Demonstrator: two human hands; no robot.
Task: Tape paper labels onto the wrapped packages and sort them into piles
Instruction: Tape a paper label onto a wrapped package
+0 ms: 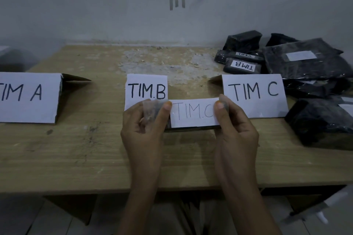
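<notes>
Both hands hold a small black wrapped package (188, 129) at the table's middle, with a white paper label (193, 113) reading "TIM.C" lying on top of it. My left hand (145, 126) pinches the package's left end and a strip of clear tape (150, 109) there. My right hand (236, 128) presses its thumb on the label's right end. Most of the package is hidden under the label and fingers. Three standing signs mark places: "TIM A" (26, 97) left, "TIM.B" (147, 89) centre, "TIM C" (254, 93) right.
A heap of black wrapped packages (305, 66) fills the table's back right corner, some labelled, one reading "TIM.B" (242, 66). Another black package (321, 120) lies at the right edge. The wooden table (86, 158) stands against a grey wall.
</notes>
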